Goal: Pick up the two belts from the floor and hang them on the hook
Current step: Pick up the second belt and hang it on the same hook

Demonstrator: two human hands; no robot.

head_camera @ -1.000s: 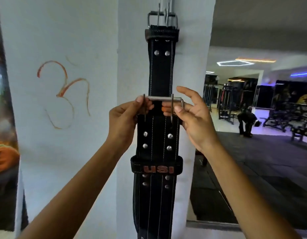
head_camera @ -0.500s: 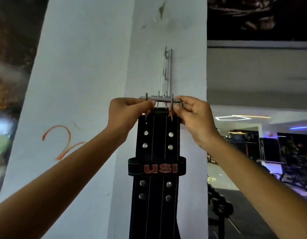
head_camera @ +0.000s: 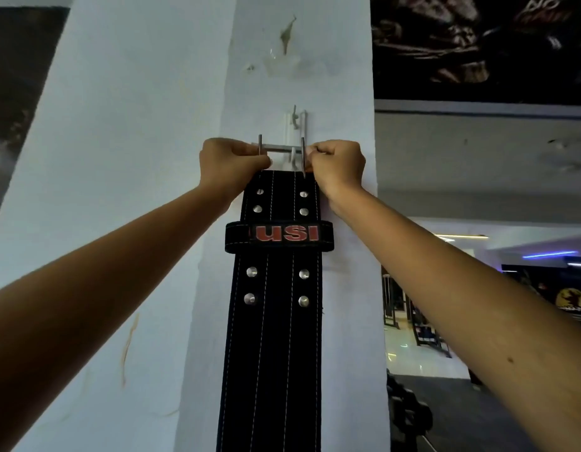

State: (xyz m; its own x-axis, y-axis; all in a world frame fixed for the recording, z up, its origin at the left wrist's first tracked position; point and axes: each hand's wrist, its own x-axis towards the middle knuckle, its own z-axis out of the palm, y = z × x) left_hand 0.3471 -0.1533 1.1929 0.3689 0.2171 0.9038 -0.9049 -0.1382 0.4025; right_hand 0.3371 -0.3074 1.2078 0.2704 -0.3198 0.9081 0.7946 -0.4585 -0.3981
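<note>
A wide black leather belt (head_camera: 276, 321) with white stitching, silver rivets and a loop reading "USI" hangs down the white pillar. Its steel buckle (head_camera: 281, 148) is at the top, level with the lower prong of the white wall hook (head_camera: 295, 125). My left hand (head_camera: 232, 164) grips the buckle's left end and my right hand (head_camera: 338, 164) grips its right end, both with fingers closed. The buckle bar lies against the hook's prong. The first belt seen earlier is hidden behind this one; I cannot tell how it hangs.
The pillar (head_camera: 135, 158) has an orange scribble low on its left face. To the right, a gym hall (head_camera: 478, 305) with machines and ceiling lights opens up. A dark poster (head_camera: 478, 44) fills the upper right.
Both hands have lifted the second belt's buckle from mid-height of the hanging first belt up to the hook. The view has tilted upward with them.
</note>
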